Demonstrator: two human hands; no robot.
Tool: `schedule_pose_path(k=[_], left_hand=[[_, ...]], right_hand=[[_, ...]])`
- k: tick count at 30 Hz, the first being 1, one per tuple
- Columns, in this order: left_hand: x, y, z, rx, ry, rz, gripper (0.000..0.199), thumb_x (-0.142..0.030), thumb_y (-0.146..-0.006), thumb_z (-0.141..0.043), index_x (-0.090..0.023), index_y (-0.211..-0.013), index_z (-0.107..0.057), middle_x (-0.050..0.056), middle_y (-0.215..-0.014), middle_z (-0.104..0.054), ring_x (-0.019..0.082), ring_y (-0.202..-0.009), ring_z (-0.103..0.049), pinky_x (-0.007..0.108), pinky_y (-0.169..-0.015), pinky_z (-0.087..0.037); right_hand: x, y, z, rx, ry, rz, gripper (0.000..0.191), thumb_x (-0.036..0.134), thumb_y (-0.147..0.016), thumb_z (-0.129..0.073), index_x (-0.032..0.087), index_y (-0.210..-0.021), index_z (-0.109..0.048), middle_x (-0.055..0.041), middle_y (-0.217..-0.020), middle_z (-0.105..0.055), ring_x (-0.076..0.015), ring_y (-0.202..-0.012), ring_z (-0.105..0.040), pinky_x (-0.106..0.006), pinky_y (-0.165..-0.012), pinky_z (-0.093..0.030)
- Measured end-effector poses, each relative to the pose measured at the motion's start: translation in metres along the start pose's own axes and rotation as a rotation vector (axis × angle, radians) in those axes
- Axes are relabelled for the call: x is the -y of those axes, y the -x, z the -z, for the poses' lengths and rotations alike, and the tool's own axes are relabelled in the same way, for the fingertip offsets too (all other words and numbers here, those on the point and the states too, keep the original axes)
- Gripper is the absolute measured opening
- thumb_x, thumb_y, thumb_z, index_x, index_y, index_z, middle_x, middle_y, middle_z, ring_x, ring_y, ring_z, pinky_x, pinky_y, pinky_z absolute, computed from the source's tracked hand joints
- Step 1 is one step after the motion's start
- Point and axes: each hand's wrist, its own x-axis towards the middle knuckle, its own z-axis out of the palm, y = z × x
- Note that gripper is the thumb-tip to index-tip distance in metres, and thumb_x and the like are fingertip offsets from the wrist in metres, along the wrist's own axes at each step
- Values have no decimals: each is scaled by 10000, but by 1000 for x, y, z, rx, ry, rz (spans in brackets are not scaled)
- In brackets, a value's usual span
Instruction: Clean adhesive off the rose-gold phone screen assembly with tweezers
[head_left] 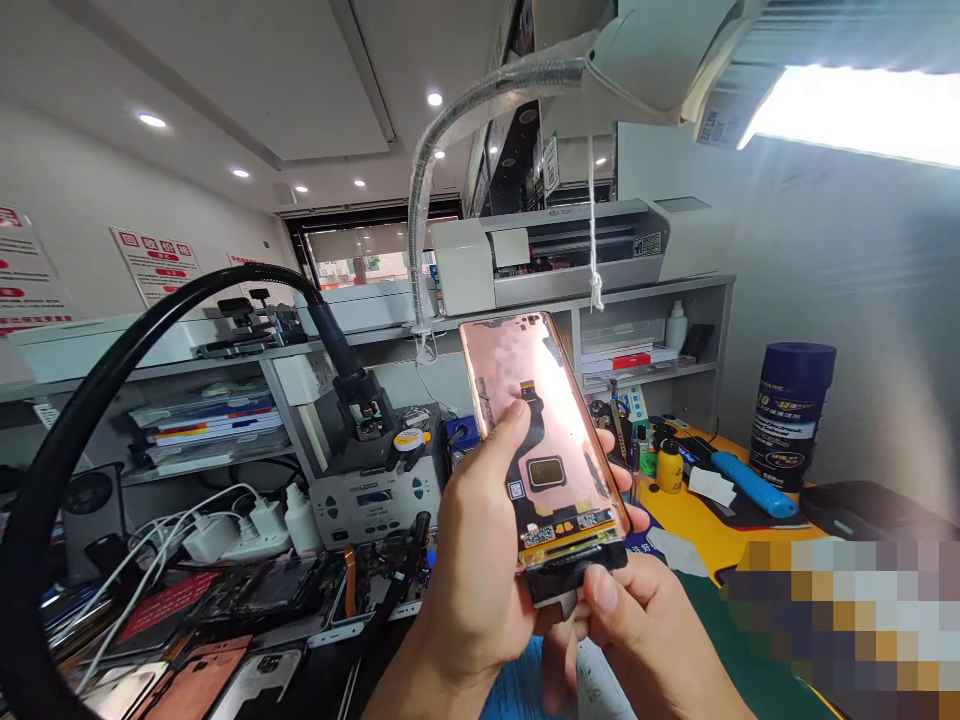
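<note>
I hold a phone display panel (525, 400) upright in front of me, its copper-coloured back facing me. A black flex cable (534, 430) runs down it to a square chip. My left hand (472, 560) grips the panel's left edge, the thumb resting on the flex cable. My right hand (645, 630) pinches the dark bottom end of the panel, with the thumb on top.
A bench holds a soldering station (375, 495), opened phones and frames (247, 610), white chargers and cables (217, 535). A black hose (90, 400) arcs at left. A blue canister (793, 415), yellow bottle (669, 465) and blue tool (754, 485) stand on the yellow mat at right. A lamp (847, 110) hangs overhead.
</note>
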Motion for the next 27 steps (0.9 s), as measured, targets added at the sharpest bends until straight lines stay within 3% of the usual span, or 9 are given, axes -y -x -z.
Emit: schedule_pose_path(k=[7, 11, 16, 18, 21, 27], left_hand=[[3, -1, 2, 10, 11, -30, 517, -491, -945, -487, -68, -869, -774, 130, -735, -722, 226, -624, -723, 277, -588, -558], [3, -2, 0, -39, -11, -124, 433, -429, -953, -506, -86, -1008, -764, 133, -765, -746, 260, -708, -746, 335, -657, -596], [2, -2, 0, -80, -14, -153, 397, -400, -929, -563, -116, -1148, -732, 122, -841, -767, 272, -785, -761, 346, -705, -610], [3, -2, 0, -88, -24, -146, 399, -402, -927, -565, -120, -1156, -731, 125, -859, -770, 273, -788, -763, 344, -702, -611], [3, -3, 0, -115, -49, -141, 406, -412, -926, -559, -118, -1144, -735, 133, -869, -771, 279, -786, -764, 347, -689, -614], [4, -4, -1, -158, -72, -150, 392, -406, -915, -581, -120, -1132, -737, 124, -828, -768, 274, -761, -762, 349, -675, -617]], right_hand=[[-6, -1, 4, 78, -135, -74, 634, 660, -937, -615, 79, -711, -732, -130, -616, -692, -138, -512, -656, -201, -516, -512], [-9, -6, 3, 82, -341, -151, 608, 653, -920, -644, 66, -804, -755, -127, -736, -729, -118, -508, -675, -159, -478, -533], [-1, -3, 1, 188, -485, -326, 567, 654, -909, -657, 109, -791, -758, -84, -736, -738, -92, -602, -686, -125, -580, -547], [-1, 1, 1, 153, -490, -367, 580, 662, -946, -591, 131, -774, -750, -68, -723, -734, -91, -622, -688, -126, -612, -539], [-7, 3, 1, 127, -482, -384, 621, 697, -957, -518, 149, -751, -728, -63, -713, -719, -121, -622, -681, -169, -604, -543], [-9, -2, 3, 183, -591, -374, 636, 710, -890, -594, 129, -636, -645, -22, -573, -608, -99, -578, -611, -155, -603, -505]])
